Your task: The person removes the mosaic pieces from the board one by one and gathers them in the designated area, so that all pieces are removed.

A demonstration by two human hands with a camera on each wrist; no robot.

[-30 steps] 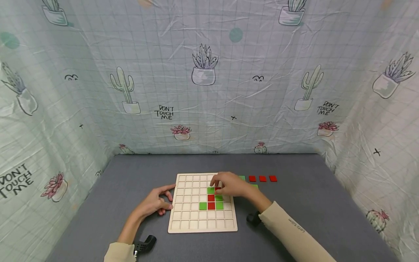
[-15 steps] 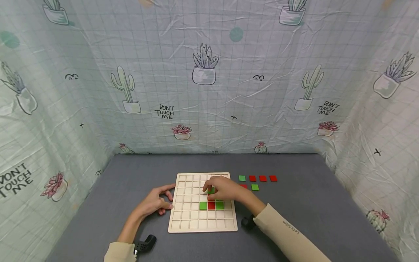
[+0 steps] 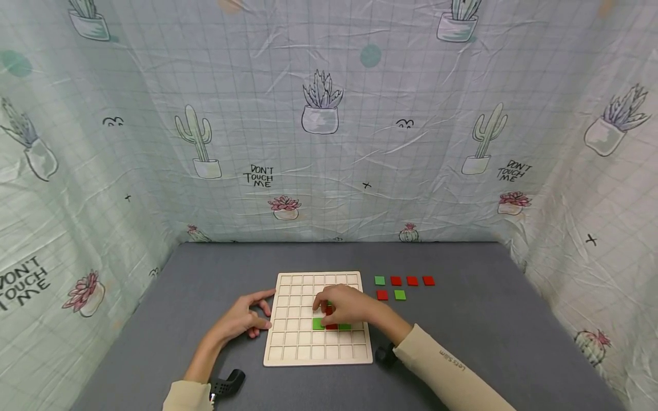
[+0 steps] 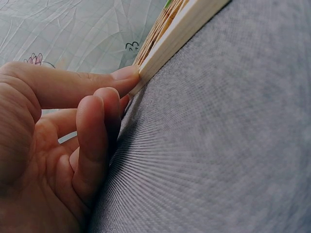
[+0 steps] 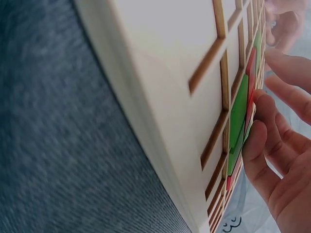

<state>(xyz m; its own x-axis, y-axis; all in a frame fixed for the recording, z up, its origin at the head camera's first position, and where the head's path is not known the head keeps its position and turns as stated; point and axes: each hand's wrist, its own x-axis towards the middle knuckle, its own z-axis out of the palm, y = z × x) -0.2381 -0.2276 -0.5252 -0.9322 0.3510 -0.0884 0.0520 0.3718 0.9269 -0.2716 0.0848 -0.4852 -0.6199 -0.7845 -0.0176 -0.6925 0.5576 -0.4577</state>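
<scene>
A pale wooden grid board (image 3: 288,355) lies on the grey table. At its left edge, the index finger and thumb of my left hand (image 3: 240,317) touch the side, apart from each other. In the left wrist view, the thumb presses against the board's edge (image 4: 167,46) while other fingers bend loosely. Over the middle of the grid is my right hand (image 3: 345,302), thumb tip right at a green square tile (image 3: 317,323). Beneath it, a red tile (image 3: 331,327) and other tiles are partly hidden. In the right wrist view, bent fingertips overlap green (image 5: 238,116) and red tiles.
To the board's right lie several loose square tiles in two rows, among them a green one (image 3: 380,280) and a red one (image 3: 412,281). A patterned cloth (image 3: 360,154) hangs behind and at the sides of the table (image 3: 462,319).
My right hand has moved down and left across the tiles on the board, uncovering the loose tiles at the right. My left hand has stayed at the board's edge.
</scene>
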